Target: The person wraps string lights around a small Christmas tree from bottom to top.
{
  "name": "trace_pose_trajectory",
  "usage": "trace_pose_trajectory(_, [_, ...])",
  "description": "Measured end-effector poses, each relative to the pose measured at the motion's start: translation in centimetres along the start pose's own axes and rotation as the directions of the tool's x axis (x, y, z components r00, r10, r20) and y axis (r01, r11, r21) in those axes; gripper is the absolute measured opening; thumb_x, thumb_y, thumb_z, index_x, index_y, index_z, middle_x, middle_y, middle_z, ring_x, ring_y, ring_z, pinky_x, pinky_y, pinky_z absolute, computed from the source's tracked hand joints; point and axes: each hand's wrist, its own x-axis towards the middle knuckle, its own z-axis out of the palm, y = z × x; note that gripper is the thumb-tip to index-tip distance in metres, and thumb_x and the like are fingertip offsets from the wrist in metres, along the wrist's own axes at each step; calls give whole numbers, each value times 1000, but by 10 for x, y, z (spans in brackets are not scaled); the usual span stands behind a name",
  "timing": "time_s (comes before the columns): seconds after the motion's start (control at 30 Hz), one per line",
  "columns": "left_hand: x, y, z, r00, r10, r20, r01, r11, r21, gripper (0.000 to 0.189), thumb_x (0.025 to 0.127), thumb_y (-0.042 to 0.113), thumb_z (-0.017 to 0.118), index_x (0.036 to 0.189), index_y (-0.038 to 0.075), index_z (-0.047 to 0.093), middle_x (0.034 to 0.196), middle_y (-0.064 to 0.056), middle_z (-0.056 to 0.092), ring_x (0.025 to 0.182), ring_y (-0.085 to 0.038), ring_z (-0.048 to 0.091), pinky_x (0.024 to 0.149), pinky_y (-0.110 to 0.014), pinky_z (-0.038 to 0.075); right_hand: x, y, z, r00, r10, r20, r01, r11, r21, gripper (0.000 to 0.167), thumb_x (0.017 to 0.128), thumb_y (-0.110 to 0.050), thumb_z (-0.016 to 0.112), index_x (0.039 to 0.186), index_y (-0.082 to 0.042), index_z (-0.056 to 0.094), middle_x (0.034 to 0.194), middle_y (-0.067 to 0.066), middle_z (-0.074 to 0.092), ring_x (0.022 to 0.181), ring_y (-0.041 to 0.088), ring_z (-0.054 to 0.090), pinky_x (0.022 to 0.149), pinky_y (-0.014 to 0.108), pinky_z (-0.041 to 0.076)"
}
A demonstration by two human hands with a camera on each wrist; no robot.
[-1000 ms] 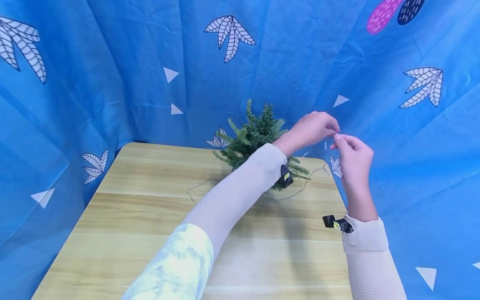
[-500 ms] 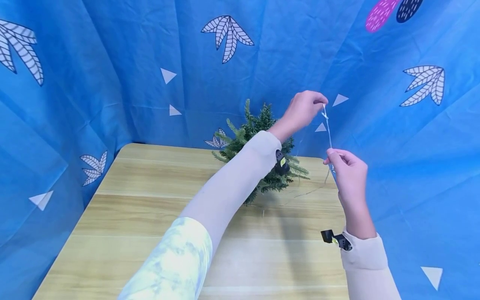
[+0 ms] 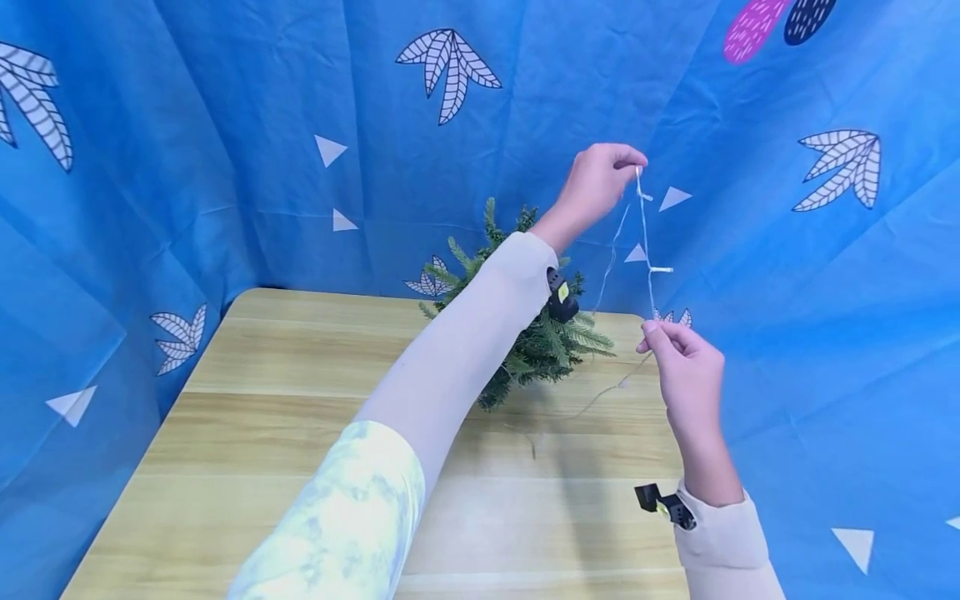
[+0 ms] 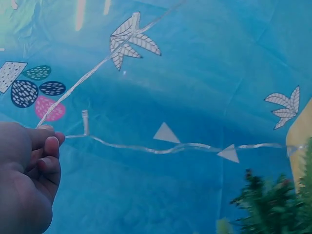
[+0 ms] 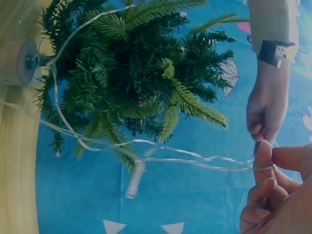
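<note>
Pinched between thumb and fingers of my left hand (image 3: 596,185) is a thin, clear wire of string lights (image 3: 643,229), raised above the right rear of the table. Lower and nearer, my right hand (image 3: 692,379) pinches the same wire, so a stretch with small clear bulbs runs between the hands. Another length slopes from the left hand toward a small artificial Christmas tree (image 3: 543,342), partly hidden behind the left forearm. In the right wrist view, wire passes round the stem just above the tree's round base (image 5: 17,63). The left wrist view shows two lengths meeting at the left fingertips.
The tree stands on a light wooden table (image 3: 300,400), near its back edge. More wire trails over the tabletop in front of the tree. A blue patterned curtain (image 3: 247,150) hangs behind the table and along both sides.
From almost touching, the hands have moved apart: the left up and slightly leftward, the right down toward the body. A longer stretch of string lights now shows between them.
</note>
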Motion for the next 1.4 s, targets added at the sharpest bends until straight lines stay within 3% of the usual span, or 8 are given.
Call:
trace_pose_trajectory(0.1, [2, 4, -8, 1000, 12, -1, -13, 1000, -21, 25, 104, 22, 56, 124, 24, 72, 120, 10, 68, 86, -13, 61, 71, -23, 48, -3, 1, 1, 1000, -7, -4, 7, 1000, -4, 25, 95, -37, 71, 97, -13, 78, 71, -13, 69, 51, 12, 32, 45, 28, 26])
trace_pose_trajectory(0.27, [5, 2, -23, 1000, 2, -24, -3, 999, -45, 25, 104, 22, 57, 123, 23, 72, 122, 10, 67, 90, -14, 63, 74, -24, 50, -8, 1, 1, 1000, 6, 5, -6, 1000, -19, 25, 95, -38, 70, 98, -14, 77, 74, -13, 70, 68, 12, 43, 57, 26, 34])
trace_pose_trajectory(0.63, [26, -6, -50, 996, -57, -67, 51, 994, -93, 24, 103, 22, 58, 122, 20, 73, 122, 7, 68, 75, -13, 56, 68, -24, 46, -21, -1, 3, 999, 18, 38, -17, 999, -33, 29, 94, -44, 70, 96, -15, 77, 75, -11, 70, 64, 12, 44, 54, 27, 35])
trace_pose_trajectory(0.77, [31, -8, -59, 995, -75, -63, 67, 990, -122, 25, 102, 21, 59, 123, 19, 73, 122, 6, 68, 74, -12, 56, 70, -23, 46, -25, -1, 4, 999, 12, 45, -11, 1000, -23, 28, 95, -40, 70, 98, -14, 78, 76, -10, 70, 74, 12, 51, 63, 25, 40])
trace_pose_trajectory(0.9, [32, -11, -67, 995, -100, -9, 100, 994, -44, 27, 104, 21, 57, 127, 20, 71, 126, 7, 66, 76, -12, 57, 73, -23, 47, -28, -1, 4, 998, 5, 60, -3, 999, -33, 29, 96, -40, 69, 100, -13, 78, 78, -10, 71, 83, 13, 53, 70, 25, 41])
trace_pose_trajectory(1.07, [33, -21, -75, 987, -133, 94, 118, 982, 147, 29, 103, 19, 58, 130, 19, 70, 120, 2, 68, 68, -9, 55, 75, -24, 48, -32, -2, 4, 997, -19, 74, 23, 999, -44, 31, 96, -42, 68, 99, -13, 77, 78, -9, 71, 83, 13, 54, 70, 25, 42])
trace_pose_trajectory(1.23, [28, -21, -77, 957, -146, 249, 32, 911, 411, 34, 104, 18, 56, 137, 18, 65, 137, 2, 64, 77, -10, 60, 91, -23, 49, -33, -7, 3, 996, -52, 76, 55, 998, -38, 28, 97, -40, 67, 99, -14, 78, 79, -9, 71, 77, 15, 51, 66, 26, 40])
trace_pose_trajectory(1.4, [24, -24, -73, 926, -146, 347, -58, 855, 515, 36, 105, 18, 54, 139, 18, 62, 143, 1, 59, 83, -10, 60, 98, -25, 47, -34, -15, 7, 996, -56, 70, 58, 998, -35, 29, 97, -42, 67, 99, -15, 77, 77, -9, 70, 66, 16, 44, 59, 28, 36])
